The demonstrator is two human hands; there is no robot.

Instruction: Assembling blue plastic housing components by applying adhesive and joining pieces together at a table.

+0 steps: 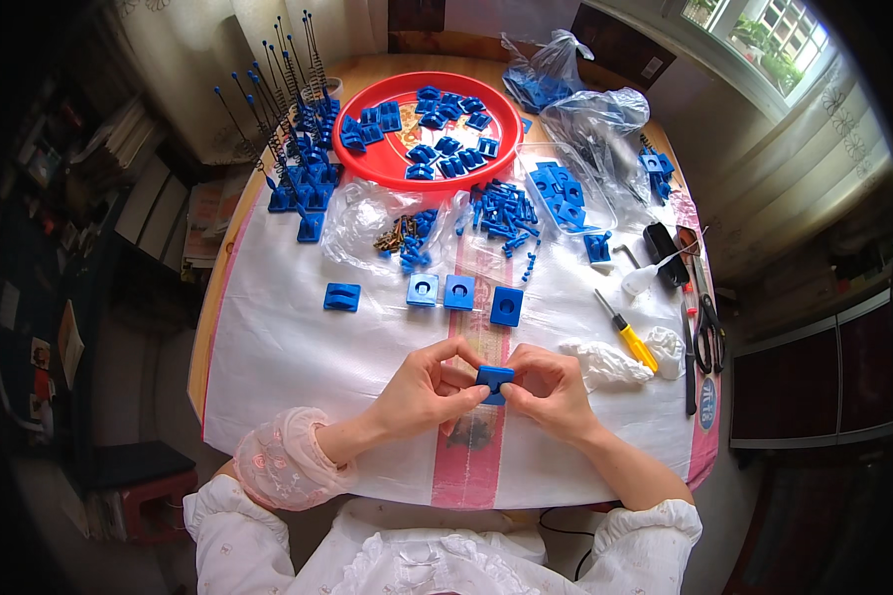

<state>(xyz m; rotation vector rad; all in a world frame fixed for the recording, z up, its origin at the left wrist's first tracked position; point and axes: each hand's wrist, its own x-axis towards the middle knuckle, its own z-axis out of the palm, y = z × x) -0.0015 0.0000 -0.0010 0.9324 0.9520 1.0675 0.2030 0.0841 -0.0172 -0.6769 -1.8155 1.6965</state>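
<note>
Near the middle front of the table, a small blue square plastic piece (494, 375) is pinched between my two hands. My left hand (429, 385) has thumb and fingertips closed on its left edge. From the other side, the fingers of my right hand (552, 390) grip the right edge. Beyond my hands, several blue square plates lie in a loose row: one with a raised bar (341, 297), one with a round recess (423, 290), a similar one (458, 292) and a darker one (506, 306).
A red round tray (407, 185) bears many blue pieces. Blue pieces with springs on rods (308, 183) stand at the far left. Blue pegs (506, 208) and brass-coloured screws (399, 236) lie centrally. To the right are a yellow-handled screwdriver (637, 344), scissors (708, 337) and crumpled white tissue (608, 365).
</note>
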